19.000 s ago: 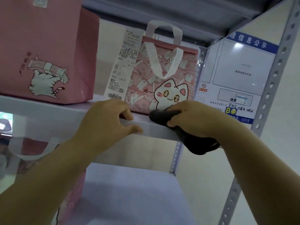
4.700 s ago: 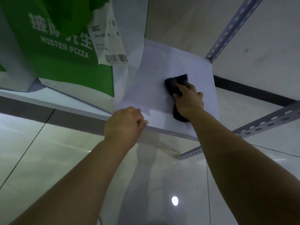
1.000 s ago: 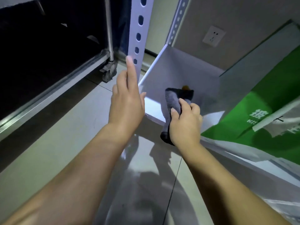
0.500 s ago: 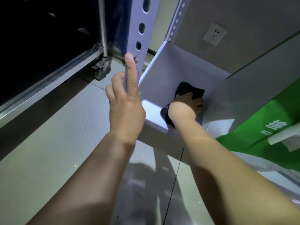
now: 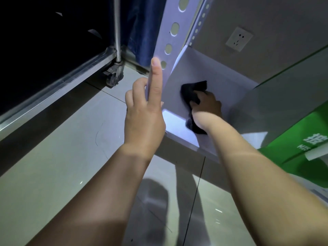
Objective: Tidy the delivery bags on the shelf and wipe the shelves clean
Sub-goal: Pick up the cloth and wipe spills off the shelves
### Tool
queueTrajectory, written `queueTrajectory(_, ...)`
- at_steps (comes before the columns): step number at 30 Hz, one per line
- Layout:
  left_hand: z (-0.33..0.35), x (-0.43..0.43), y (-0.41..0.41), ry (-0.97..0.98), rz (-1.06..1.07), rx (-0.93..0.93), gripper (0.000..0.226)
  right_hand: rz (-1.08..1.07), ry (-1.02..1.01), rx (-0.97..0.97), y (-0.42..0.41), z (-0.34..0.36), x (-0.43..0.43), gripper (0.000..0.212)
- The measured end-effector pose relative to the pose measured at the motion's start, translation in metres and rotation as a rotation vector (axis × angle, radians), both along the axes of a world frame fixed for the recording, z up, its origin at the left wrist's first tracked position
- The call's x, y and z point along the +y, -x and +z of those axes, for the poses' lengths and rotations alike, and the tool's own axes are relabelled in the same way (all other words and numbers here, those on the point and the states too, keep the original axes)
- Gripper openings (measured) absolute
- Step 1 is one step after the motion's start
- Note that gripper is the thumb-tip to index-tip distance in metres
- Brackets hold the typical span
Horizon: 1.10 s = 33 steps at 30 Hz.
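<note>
My right hand (image 5: 206, 108) presses a dark cloth (image 5: 192, 92) flat on the left end of the low white shelf (image 5: 221, 77), near its front edge. My left hand (image 5: 145, 114) rests against the perforated metal upright (image 5: 170, 36) at the shelf's front left corner, forefinger pointing up along it and the other fingers curled around its edge. A green and white delivery bag (image 5: 291, 121) with white lettering stands on the shelf to the right of the cloth, partly cut off by the frame.
A glossy tiled floor (image 5: 71, 157) lies below the shelf. To the left stands a dark metal cart on a caster wheel (image 5: 113, 77), with a blue curtain (image 5: 143, 27) behind the upright. A wall socket (image 5: 238, 39) sits above the shelf.
My right hand has pushed the cloth further back and left over the shelf. My left hand has closed in on the upright and now touches it.
</note>
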State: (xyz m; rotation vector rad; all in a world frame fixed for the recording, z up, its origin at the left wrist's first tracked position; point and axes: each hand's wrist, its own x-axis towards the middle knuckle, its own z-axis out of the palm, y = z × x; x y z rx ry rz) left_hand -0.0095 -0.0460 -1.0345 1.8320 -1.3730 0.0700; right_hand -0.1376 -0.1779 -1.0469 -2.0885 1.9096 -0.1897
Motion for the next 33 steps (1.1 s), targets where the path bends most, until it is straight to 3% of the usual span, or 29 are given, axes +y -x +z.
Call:
queueTrajectory(4,0.001,0.0,-0.002,-0.013,-0.032,-0.014,0.086,0.175,0.057,-0.053,0.011,-0.011,0.045,0.043)
queueTrajectory(10,0.002,0.002,-0.006,-0.001,-0.072,0.007,0.085,-0.28,0.0,0.078,0.005,-0.008,0.001,0.046)
queueTrajectory(13,0.003,0.003,-0.008,0.012,-0.102,0.047,0.089,-0.316,-0.008,0.092,0.001,-0.006,-0.022,0.047)
queueTrajectory(16,0.004,0.004,-0.008,0.015,-0.115,0.088,0.091,-0.216,0.007,0.091,-0.012,-0.002,-0.029,0.044)
queueTrajectory(21,0.003,0.004,-0.009,0.01,-0.124,0.107,0.092,0.179,-0.011,-0.007,-0.046,-0.003,0.016,0.038)
queueTrajectory(24,0.003,0.005,-0.012,-0.002,-0.13,0.105,0.095,0.344,0.104,-0.056,-0.031,-0.011,0.059,0.032)
queueTrajectory(26,0.004,0.006,-0.013,0.003,-0.138,0.096,0.096,0.22,0.112,-0.022,-0.012,-0.012,0.052,0.039)
queueTrajectory(30,0.004,0.009,-0.013,0.001,-0.154,0.074,0.097,-0.222,0.013,0.076,0.013,-0.006,0.0,0.047)
queueTrajectory(33,0.005,0.009,-0.012,0.001,-0.162,0.082,0.096,-0.271,-0.007,0.139,0.004,-0.005,-0.014,0.048)
